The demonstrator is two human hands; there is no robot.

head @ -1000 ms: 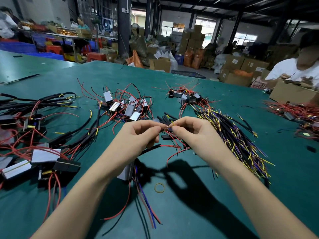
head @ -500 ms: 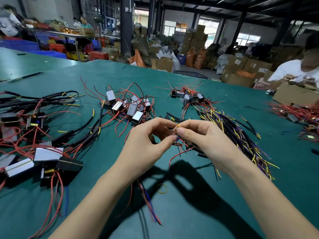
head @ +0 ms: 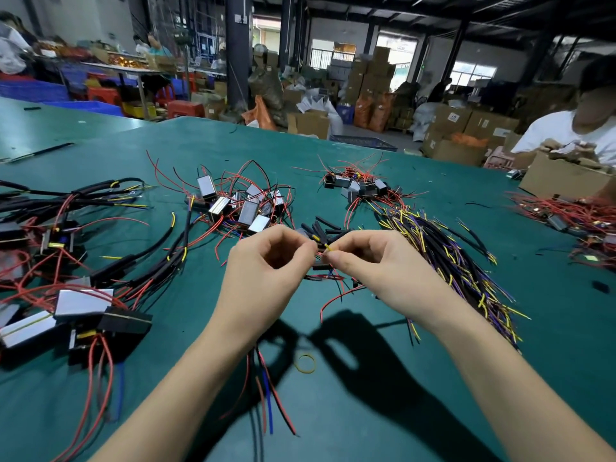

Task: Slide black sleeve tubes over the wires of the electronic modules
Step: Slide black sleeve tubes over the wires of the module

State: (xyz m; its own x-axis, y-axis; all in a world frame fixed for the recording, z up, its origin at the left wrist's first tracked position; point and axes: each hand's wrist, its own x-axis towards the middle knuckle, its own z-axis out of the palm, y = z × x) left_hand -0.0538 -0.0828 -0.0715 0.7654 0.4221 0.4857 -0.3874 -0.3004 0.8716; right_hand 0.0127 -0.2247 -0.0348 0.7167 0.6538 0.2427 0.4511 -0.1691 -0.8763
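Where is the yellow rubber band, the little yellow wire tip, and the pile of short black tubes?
yellow rubber band (head: 306,363): head view, on its left rim.
yellow wire tip (head: 329,247): head view, middle of the bare tip between the hands.
short black tubes (head: 328,225): head view, on one tube.

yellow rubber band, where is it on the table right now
In the head view the yellow rubber band lies flat on the green table, near the middle, in the shadow below and between the left hand and right hand.

Black sleeve tubes (head: 325,228) — loose, mid-table.
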